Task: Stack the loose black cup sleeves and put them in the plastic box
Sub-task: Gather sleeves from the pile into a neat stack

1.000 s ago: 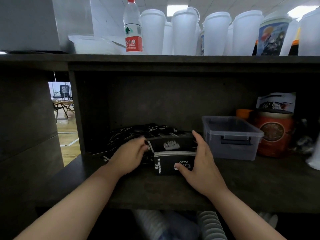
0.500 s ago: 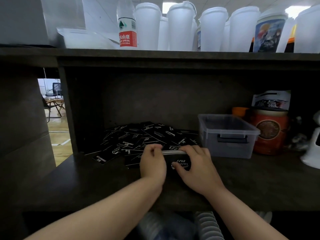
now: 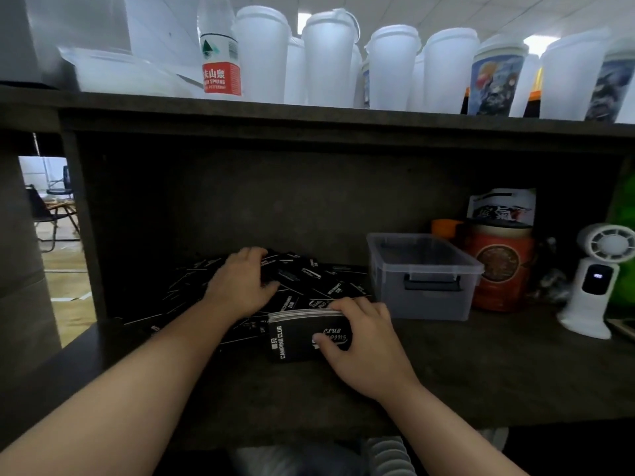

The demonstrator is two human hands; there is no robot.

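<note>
Right grip: the right hand [image 3: 364,341] holds the stack [image 3: 302,338] of black sleeves standing on edge on the shelf [image 3: 481,372]; fingers curl over its top edge and the thumb presses its front face.
Left grip: the left hand [image 3: 242,283] lies palm down on the loose pile [image 3: 309,280], fingers bent over the sleeves at the back; whether it has pinched one yet cannot be told.
Stack: a thick bundle, white edges showing along the top, printed face toward the camera, just in front of the pile and near the box's left front corner.
Pile: many black sleeves lie scattered flat across the back of the shelf, overlapping at odd angles.
Box: the clear plastic box [image 3: 422,276] sits right of the pile, lid off, apparently with nothing inside.
Done: a good part of the sleeves seems already gathered into the stack.
Left: judging by the pile, many sleeves are yet to be collected, and nothing has gone into the box.
Beyond: an orange tin [image 3: 498,269] and a small white fan [image 3: 594,280] stand right of the box; white cups [image 3: 326,60] line the top shelf.
</note>
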